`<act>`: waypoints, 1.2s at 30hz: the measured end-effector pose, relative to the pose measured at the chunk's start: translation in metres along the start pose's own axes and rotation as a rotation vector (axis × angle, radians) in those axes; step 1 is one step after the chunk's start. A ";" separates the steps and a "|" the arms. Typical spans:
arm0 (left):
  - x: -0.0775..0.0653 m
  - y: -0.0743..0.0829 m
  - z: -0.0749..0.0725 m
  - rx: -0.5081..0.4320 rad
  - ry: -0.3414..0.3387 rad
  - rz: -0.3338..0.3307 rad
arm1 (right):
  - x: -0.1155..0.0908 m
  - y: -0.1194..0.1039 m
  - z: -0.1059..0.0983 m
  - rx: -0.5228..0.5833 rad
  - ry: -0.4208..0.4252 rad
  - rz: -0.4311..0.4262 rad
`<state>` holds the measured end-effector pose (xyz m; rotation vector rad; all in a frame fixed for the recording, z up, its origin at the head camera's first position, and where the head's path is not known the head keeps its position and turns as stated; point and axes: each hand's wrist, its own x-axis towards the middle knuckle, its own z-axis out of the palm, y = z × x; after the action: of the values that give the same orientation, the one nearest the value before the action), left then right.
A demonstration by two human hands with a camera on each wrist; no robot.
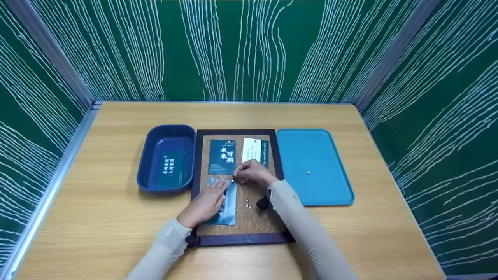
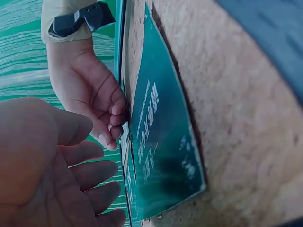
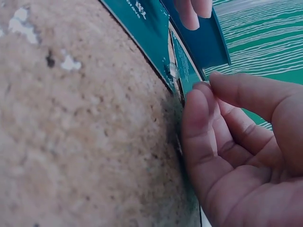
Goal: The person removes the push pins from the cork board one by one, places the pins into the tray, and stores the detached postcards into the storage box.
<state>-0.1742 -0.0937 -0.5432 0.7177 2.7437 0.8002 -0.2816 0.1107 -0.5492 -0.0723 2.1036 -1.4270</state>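
Observation:
A dark-framed cork board (image 1: 243,229) lies on the table. My left hand (image 1: 208,202) rests on a glossy teal card (image 1: 230,210) at the board's lower left, its fingers stretched out. At that card's top right corner sits a small shiny pushpin (image 1: 233,181), also visible as a clear round head (image 3: 173,71) in the right wrist view. Right beside the pin is my right hand (image 1: 253,173), fingers curled and thumb tip close against the index finger; nothing shows between them. Above, a teal card (image 1: 222,165) and a white-and-teal card (image 1: 251,149) each have a pin at the top.
Several clear pins (image 1: 248,204) lie on the cork below my right hand. To the left stands a deep blue bin (image 1: 142,171) with a teal card (image 1: 170,171) inside. A flat blue tray (image 1: 319,190) on the right bears one small pin (image 1: 308,172).

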 end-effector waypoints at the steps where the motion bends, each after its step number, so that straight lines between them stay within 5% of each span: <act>1: -0.001 0.000 0.001 0.000 -0.005 -0.003 | -0.001 0.000 0.000 -0.010 0.004 0.001; 24: -0.015 0.003 0.012 -0.010 -0.097 -0.041 | -0.004 0.006 0.002 -0.119 0.005 -0.051; 36: -0.016 0.001 0.019 0.062 -0.079 0.004 | -0.005 0.009 0.004 -0.182 0.000 -0.129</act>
<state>-0.1541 -0.0929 -0.5577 0.7511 2.7071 0.6756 -0.2732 0.1131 -0.5555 -0.2838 2.2594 -1.3029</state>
